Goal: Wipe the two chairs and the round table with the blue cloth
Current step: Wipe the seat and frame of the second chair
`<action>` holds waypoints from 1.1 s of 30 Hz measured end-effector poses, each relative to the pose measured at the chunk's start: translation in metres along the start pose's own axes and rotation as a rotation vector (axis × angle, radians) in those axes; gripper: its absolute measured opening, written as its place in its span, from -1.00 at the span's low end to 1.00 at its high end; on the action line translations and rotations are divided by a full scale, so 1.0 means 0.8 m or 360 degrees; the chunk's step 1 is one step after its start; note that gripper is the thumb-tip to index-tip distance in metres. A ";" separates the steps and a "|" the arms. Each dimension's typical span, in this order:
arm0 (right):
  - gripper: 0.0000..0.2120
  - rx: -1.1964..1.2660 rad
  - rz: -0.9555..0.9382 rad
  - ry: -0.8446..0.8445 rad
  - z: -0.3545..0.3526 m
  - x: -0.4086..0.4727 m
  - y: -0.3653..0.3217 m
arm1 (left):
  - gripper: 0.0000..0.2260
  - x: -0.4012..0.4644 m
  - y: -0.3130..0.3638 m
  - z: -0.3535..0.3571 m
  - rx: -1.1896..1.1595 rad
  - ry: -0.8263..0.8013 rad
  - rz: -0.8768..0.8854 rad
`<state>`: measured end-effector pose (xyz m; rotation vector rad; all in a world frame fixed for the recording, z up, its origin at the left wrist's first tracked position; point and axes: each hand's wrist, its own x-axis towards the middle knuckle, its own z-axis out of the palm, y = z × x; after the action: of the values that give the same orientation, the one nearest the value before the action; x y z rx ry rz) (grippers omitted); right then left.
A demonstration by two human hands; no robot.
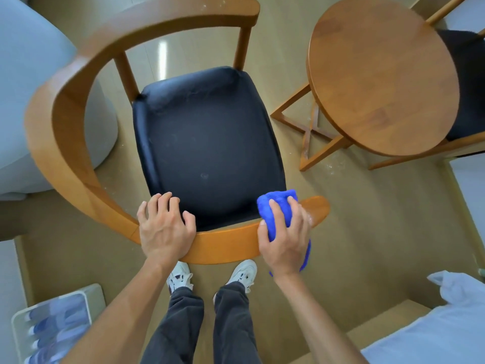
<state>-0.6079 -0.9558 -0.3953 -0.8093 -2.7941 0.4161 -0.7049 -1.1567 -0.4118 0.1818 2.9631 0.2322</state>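
Your right hand (284, 237) clutches bunched blue cloth (278, 208), pressed on curved rail of near chair (225, 245), right end. Left hand (166, 227) curls over same rail, steadying. Cloth soft, light, slack: keep it wadded in palm. Round table (380, 74), 2nd chair (469, 82) wait at right.

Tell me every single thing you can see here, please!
near chair: one, brown wood with black seat, in front of the person
round table: one, brown wood, upper right
far chair: one, wood with black seat, behind the table, mostly hidden
blue cloth: one, blue, on the near chair's rail
crate of bottles: one, white, lower left floor
bedding: one, white, lower right
soft furniture: one, grey, left edge
shoes: two, white, below the rail
left hand: one, grips the near chair's rail
right hand: one, grips the blue cloth
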 end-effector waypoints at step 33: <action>-0.62 0.0006 -0.0225 -0.0145 0.044 0.021 -0.002 | -0.63 -0.103 0.095 0.015 -0.0182 0.0150 0.0610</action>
<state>-0.6322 -0.9550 -0.4259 -0.6008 -2.9104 0.4442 -0.6139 -1.0911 -0.3985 0.7430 2.9695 0.4674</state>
